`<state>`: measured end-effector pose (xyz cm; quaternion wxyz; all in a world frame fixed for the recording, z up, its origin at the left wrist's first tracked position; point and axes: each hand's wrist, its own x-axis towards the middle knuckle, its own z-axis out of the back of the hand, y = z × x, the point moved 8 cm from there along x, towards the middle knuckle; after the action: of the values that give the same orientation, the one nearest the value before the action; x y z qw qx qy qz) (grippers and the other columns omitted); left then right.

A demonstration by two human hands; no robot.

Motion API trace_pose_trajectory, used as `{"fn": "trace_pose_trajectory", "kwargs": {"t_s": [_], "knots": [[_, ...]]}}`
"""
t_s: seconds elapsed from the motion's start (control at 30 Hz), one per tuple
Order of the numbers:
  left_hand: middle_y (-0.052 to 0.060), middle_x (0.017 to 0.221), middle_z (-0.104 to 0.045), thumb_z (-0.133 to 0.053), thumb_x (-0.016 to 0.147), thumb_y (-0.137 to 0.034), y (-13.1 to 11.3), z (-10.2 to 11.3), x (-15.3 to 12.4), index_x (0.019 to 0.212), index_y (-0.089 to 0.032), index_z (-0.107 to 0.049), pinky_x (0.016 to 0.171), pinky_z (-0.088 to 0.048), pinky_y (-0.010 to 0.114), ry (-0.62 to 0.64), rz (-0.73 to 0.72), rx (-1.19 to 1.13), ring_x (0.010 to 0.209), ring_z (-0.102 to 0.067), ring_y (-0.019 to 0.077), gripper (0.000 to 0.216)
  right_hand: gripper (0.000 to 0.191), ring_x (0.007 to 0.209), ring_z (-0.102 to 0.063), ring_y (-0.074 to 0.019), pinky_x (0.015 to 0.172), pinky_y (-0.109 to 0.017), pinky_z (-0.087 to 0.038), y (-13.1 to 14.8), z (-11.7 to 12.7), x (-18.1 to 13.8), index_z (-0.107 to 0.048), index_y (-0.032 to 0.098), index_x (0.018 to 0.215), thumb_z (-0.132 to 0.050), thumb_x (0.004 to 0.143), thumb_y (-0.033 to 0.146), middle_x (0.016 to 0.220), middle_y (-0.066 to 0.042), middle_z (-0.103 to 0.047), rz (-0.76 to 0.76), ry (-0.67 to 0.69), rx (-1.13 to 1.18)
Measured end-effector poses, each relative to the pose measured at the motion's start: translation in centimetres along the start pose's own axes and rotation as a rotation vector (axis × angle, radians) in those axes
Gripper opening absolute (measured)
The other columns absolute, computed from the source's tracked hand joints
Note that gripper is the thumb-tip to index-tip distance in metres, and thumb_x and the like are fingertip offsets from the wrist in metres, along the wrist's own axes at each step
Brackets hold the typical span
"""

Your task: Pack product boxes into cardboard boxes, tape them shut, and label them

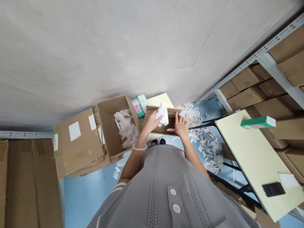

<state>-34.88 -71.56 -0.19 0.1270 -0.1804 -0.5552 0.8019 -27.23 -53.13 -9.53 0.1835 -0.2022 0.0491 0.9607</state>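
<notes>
My left hand (152,121) is closed on a crumpled piece of white paper (163,114), held over a small open cardboard box (156,129). At the right side of that box, my right hand (180,125) rests with its fingers spread, touching the cardboard and holding nothing. Left of the small box stands a larger open cardboard box (109,117) with white paper scraps (127,128) inside. Behind them lie a green box with a pink label (137,107) and a pale green box (142,102).
Flattened cardboard (80,152) is stacked at the left. White scraps (209,145) litter the blue floor (85,196). To the right, a cream table (251,152) bears a green box (257,123) and a phone (273,189). Shelves with cartons (249,95) line the right side.
</notes>
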Motion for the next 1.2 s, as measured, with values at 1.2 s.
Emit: {"fn": "trace_pose_trajectory", "kwargs": {"t_s": [1.2], "knots": [[0.014,0.131,-0.066,-0.052,0.094,-0.056,2.0,-2.7,-1.1,0.139,-0.015,-0.054,0.105,-0.046,0.041,0.137,0.131,-0.306,0.122,-0.061,0.0286,0.061,0.138,0.150,-0.012,-0.0462,0.117,-0.061,-0.015,-0.2,-0.3,0.1,0.021,0.013,0.156,-0.058,0.070,0.085,0.164,-0.028,-0.010,-0.009,0.008,-0.034]]}}
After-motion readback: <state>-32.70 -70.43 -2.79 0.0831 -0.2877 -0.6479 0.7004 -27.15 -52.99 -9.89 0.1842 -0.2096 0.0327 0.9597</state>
